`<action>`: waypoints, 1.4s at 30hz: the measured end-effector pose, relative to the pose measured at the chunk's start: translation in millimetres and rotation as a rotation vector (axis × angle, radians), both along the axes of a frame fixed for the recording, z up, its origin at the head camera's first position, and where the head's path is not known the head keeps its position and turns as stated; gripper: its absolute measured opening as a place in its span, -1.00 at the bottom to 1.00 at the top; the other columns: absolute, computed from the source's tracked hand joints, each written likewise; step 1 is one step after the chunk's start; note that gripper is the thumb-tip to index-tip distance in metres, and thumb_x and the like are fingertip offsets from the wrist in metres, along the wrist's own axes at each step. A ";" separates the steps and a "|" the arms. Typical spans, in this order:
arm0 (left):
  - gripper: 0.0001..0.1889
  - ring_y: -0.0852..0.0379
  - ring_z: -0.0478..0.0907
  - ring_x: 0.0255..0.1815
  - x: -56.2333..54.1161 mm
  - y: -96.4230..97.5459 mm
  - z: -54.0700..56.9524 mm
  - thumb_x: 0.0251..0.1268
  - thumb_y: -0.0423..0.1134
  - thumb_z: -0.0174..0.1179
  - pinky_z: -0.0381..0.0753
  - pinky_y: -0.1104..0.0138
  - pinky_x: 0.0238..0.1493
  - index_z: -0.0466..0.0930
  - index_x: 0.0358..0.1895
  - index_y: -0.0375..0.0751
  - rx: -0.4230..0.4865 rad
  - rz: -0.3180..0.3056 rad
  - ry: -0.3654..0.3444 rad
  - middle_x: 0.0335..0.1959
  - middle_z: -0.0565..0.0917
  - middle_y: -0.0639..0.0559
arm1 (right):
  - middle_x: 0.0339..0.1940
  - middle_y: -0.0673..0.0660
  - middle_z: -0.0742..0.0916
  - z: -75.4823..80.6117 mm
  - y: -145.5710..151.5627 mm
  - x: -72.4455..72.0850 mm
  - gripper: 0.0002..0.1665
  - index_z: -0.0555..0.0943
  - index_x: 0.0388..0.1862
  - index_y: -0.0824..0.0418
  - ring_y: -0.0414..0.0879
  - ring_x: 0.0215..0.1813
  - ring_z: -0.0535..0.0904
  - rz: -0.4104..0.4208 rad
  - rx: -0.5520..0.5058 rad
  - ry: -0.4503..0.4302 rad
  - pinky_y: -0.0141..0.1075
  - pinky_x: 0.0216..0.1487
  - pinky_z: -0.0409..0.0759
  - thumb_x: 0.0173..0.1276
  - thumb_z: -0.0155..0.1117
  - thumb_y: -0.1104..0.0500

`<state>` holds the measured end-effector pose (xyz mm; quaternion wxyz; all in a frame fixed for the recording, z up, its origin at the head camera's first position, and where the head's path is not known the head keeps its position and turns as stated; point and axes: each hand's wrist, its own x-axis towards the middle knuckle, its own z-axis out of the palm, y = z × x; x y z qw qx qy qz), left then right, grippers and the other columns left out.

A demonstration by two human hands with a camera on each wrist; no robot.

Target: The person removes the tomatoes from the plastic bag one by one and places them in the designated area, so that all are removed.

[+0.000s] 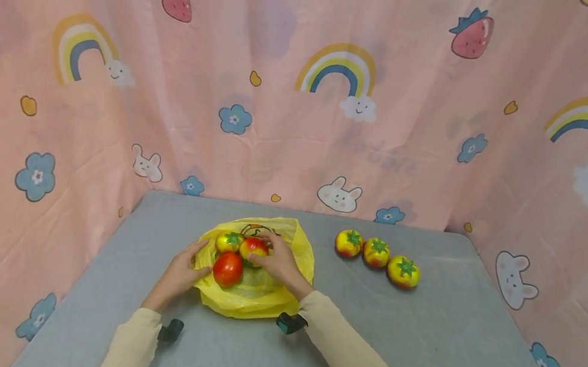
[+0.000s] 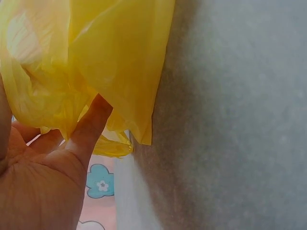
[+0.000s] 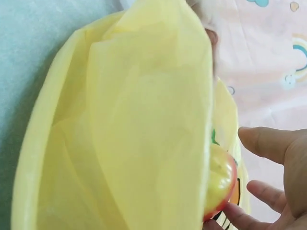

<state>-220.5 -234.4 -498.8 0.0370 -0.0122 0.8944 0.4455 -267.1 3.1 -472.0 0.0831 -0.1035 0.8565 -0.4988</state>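
Observation:
A yellow plastic bag (image 1: 253, 303) lies on the table with its mouth spread open. In its mouth sit a red tomato (image 1: 228, 270), a yellow tomato with a green leafy top (image 1: 229, 241) and a red-and-yellow tomato (image 1: 254, 250). My left hand (image 1: 181, 272) holds the bag's left rim, and one digit presses into the yellow plastic (image 2: 120, 57) in the left wrist view. My right hand (image 1: 281, 262) reaches over the bag's right side. In the right wrist view its fingers are spread, with fingertips touching the red-and-yellow tomato (image 3: 220, 179) and the thumb apart from it.
To the right of the bag, three yellow-and-red tomatoes (image 1: 376, 253) with green tops stand in a slanting row on the grey table (image 1: 462, 336). A pink patterned curtain (image 1: 296, 165) hangs along the table's back and both sides.

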 end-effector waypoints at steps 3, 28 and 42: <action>-0.26 -0.27 0.01 0.58 0.6 -0.1 -1.5 0.28 -0.27 0.23 0.01 -0.12 0.56 0.16 0.52 -0.19 0.003 -0.005 0.015 0.56 0.13 -0.26 | 0.29 0.14 0.58 -3.8 -1.4 -3.0 -0.39 0.53 0.25 0.09 0.16 0.31 0.47 0.004 0.014 -0.010 0.05 0.34 0.50 0.21 0.46 0.08; -0.26 -0.29 0.02 0.58 0.5 -1.5 -4.1 0.26 -0.30 0.22 0.02 -0.11 0.56 0.18 0.51 -0.20 0.004 -0.012 0.041 0.56 0.14 -0.27 | 0.24 0.15 0.61 -22.8 -5.3 -16.7 -0.39 0.49 0.20 0.07 0.09 0.23 0.51 -0.011 0.047 0.019 -0.01 0.32 0.50 0.19 0.48 0.09; -0.26 -0.27 -0.01 0.59 0.3 -1.5 -3.4 0.27 -0.30 0.23 0.00 -0.10 0.57 0.18 0.51 -0.21 0.018 -0.008 0.041 0.56 0.14 -0.26 | 0.22 0.16 0.62 -13.7 3.6 -6.6 -0.39 0.52 0.17 0.09 0.05 0.11 0.56 -0.015 0.073 -0.014 -0.08 0.20 0.59 0.17 0.49 -0.02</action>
